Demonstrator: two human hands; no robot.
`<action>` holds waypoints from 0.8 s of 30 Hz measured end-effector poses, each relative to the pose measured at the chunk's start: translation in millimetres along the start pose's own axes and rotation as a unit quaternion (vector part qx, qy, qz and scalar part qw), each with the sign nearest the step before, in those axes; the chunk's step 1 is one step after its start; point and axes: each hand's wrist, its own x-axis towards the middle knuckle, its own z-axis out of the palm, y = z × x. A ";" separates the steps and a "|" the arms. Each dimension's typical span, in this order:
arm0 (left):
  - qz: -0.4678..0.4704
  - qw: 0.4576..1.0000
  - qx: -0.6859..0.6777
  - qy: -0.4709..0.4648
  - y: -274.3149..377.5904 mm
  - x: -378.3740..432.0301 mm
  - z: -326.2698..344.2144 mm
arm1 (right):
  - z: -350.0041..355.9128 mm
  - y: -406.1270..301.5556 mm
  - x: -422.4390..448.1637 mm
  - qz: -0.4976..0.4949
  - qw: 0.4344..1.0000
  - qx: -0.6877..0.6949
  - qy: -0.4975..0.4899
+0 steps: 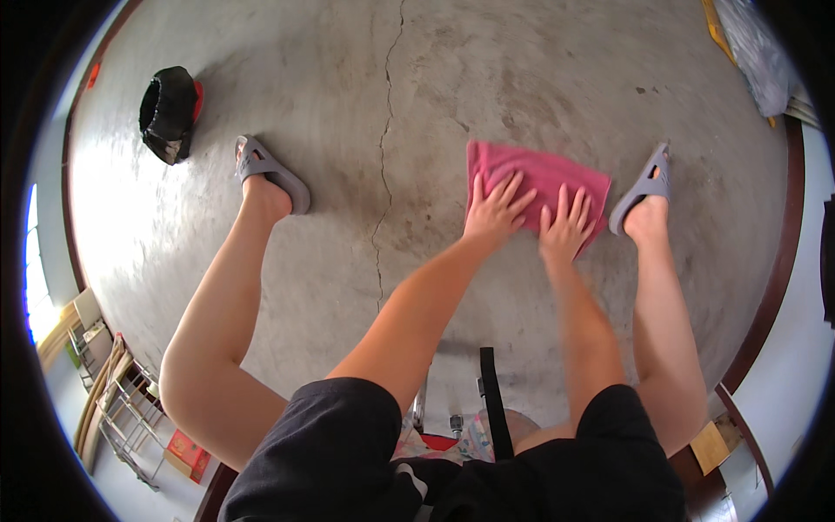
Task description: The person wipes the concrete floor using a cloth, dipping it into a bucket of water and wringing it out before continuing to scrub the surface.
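A pink cloth point(541, 162) lies spread on the grey concrete floor point(326, 261), in front of me and toward my right foot. My left hand point(494, 209) presses flat on its left half with the fingers apart. On its lower right part rests my right hand point(567, 225), fingers also spread and pointing away from me. Neither hand pinches or lifts the fabric. Just right of the cloth is my right foot in a grey slide sandal point(646, 189).
A black bag-lined bin point(173, 107) with a red part stands at the upper left. My left foot wears a grey sandal point(277, 173). A long crack point(390, 124) runs across the floor. Clear plastic wrapping point(757, 59) is at the upper right; a metal rack point(130, 408) is lower left.
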 end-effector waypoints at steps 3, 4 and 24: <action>0.000 1.000 0.008 -0.023 12.3 -94.4 20.2 | -2.8 -28.8 -108.4 0.084 0.994 -0.005 -0.072; 0.001 0.999 0.008 -0.044 15.4 -123.5 23.5 | -3.0 -38.5 -144.8 0.108 0.990 -0.003 -0.093; -0.036 0.996 0.070 -0.029 -91.2 -35.6 -33.2 | 23.2 -116.3 -29.4 0.017 0.997 0.033 -0.064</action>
